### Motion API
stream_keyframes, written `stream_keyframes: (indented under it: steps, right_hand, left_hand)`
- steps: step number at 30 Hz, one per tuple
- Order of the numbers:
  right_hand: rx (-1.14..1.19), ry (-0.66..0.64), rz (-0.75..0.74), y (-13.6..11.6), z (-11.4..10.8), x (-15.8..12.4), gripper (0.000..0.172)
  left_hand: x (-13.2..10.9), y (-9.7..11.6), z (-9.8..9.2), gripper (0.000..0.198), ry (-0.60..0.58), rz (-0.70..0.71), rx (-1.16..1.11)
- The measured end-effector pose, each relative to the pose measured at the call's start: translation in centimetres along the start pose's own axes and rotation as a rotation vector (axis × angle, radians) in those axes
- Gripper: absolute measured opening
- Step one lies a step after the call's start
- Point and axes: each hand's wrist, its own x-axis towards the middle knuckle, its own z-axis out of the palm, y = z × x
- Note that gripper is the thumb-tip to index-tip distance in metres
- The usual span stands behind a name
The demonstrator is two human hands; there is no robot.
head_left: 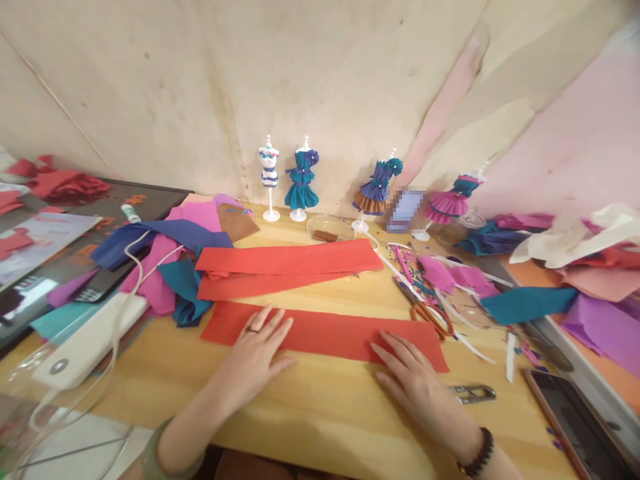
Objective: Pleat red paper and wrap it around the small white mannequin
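A long red fabric strip (330,332) lies flat across the wooden table in front of me. On its left part rests my left hand (263,343), fingers spread and a ring on one of them. My right hand (413,370) lies on the strip's right part, its fingers stretched out too. Behind this strip are more red strips (290,260), one overlapping another. Orange-handled scissors (434,319) are beyond my right hand, beside the strip's right end. Small thread snips (475,394) lie just right of that hand.
Miniature dress forms (302,180) in fabric outfits stand along the wall. Coloured fabric pieces heap up at left and right. A white power strip (90,340) with cables lies at left. A phone (580,420) is at the right front. Scraps surround the scissors.
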Motion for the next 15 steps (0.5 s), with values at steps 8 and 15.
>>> stream_keyframes:
  steps: [8,15]
  right_hand:
    - [-0.009,-0.036,-0.009,2.9,0.8,-1.5,0.043]
    - [0.023,0.061,0.023,-1.2,1.4,2.2,0.044]
  left_hand:
    - [-0.3,1.6,3.2,0.069,-0.083,0.034,-0.010]
    - [0.6,3.2,4.1,0.076,-0.061,0.041,-0.042]
